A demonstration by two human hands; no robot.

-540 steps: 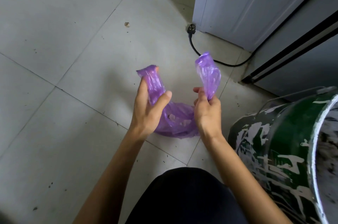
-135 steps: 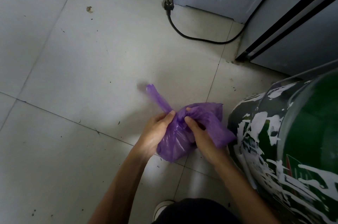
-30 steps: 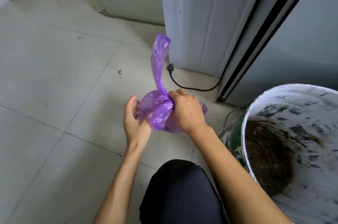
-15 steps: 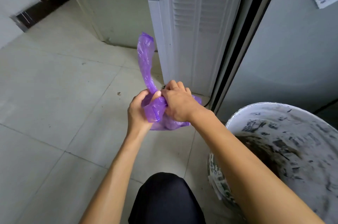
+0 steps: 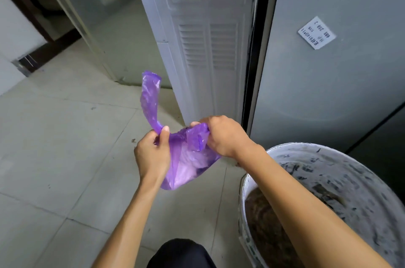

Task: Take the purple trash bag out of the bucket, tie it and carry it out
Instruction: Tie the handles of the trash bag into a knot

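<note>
The purple trash bag (image 5: 188,158) is out of the bucket (image 5: 361,180) and hangs in the air between both hands, above the tiled floor (image 5: 54,147) and just left of the bucket's rim. The main risk is that the knot never bites: the film is thin and slippery, so if either pinch slackens while the ends are pulled apart, an ear could slide free and the mouth fall open, spilling what is inside. Pulling too hard could also stretch or tear the thin plastic at the neck. The left hand (image 5: 153,153) is closed around the base of one long ear, which stands up and curls above the thumb; its forearm rises from the lower left. The right hand (image 5: 223,136) is bunched tight on the other gathered edge, knuckles up, wrist bent down, forearm crossing over the bucket's rim. The bag's belly sags below both fists.
</note>
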